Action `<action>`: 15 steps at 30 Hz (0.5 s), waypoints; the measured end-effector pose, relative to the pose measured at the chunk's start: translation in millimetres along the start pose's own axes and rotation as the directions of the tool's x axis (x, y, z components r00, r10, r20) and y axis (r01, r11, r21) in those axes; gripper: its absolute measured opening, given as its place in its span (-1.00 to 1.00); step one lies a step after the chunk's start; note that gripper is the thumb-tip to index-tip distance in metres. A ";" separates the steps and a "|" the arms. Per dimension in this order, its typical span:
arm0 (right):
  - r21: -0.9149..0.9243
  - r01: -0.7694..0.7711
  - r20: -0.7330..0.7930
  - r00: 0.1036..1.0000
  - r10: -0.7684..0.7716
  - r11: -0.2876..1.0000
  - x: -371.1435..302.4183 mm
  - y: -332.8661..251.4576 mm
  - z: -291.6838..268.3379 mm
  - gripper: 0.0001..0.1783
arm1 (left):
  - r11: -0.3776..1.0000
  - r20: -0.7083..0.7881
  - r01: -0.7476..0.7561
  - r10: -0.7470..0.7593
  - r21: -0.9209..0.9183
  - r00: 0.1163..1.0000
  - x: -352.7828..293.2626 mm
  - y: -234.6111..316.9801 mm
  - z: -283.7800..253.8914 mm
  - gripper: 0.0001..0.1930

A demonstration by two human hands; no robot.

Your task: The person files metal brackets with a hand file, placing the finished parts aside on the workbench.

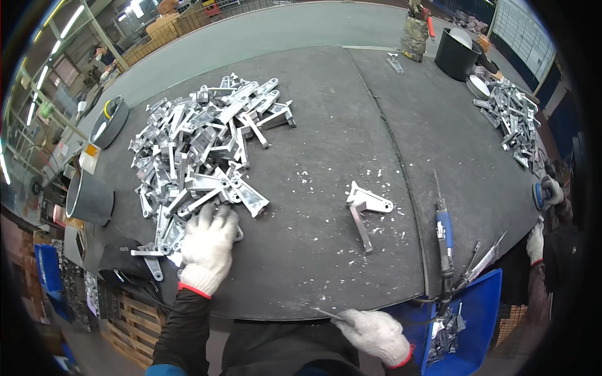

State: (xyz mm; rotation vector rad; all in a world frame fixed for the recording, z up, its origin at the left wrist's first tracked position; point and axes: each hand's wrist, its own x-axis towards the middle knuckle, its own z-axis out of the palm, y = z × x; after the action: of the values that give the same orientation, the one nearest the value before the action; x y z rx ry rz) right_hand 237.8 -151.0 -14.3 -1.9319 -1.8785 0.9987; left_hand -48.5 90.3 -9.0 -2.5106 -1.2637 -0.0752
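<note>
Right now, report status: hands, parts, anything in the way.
Left hand down on near edge of metal bracket pile. Right hand at table edge, holding thin tool. One bracket lies alone mid-table; nothing between.

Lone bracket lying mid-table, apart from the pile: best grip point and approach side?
Take the lone bracket by its long straight arm, which juts toward the near table edge with bare tabletop on both sides. Probably come from above, from the near edge, pinching across the arm's width. The wider triangular plate at the far end lies flat, so it offers less purchase.
</note>
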 end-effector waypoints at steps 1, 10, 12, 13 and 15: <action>0.016 -0.033 0.027 0.999 0.033 0.999 1.5 -3.8 -2.4 -0.71 | 0.999 -0.007 -0.040 0.040 -0.006 0.999 3.7 -2.5 0.6 -0.51; 0.287 -0.508 0.068 0.856 0.512 0.812 1.0 -43.6 15.3 -0.68 | 0.923 0.055 -0.322 0.340 -0.211 0.939 14.4 -21.2 -26.4 -0.47; 0.247 -0.470 -0.032 0.870 0.491 0.848 0.6 -49.8 20.9 -0.69 | 0.744 -0.146 -0.236 0.185 -0.625 0.972 -0.3 -20.6 -45.8 -0.48; 0.219 -0.459 -0.071 0.873 0.483 0.861 0.4 -51.9 23.3 -0.69 | 0.506 -0.063 -0.077 0.044 -0.859 0.997 -10.1 -14.3 -55.4 -0.48; 0.192 -0.458 -0.095 0.871 0.481 0.868 -0.2 -52.7 26.1 -0.70 | 0.007 -0.033 -0.032 -0.113 -0.999 0.993 -23.7 0.2 -69.1 -0.50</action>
State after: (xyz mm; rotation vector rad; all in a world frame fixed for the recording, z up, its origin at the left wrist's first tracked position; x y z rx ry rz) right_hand 180.7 -151.6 -0.4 -2.3436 -1.2234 1.0687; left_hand -55.8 50.3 51.7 -3.4309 -1.4754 -1.8034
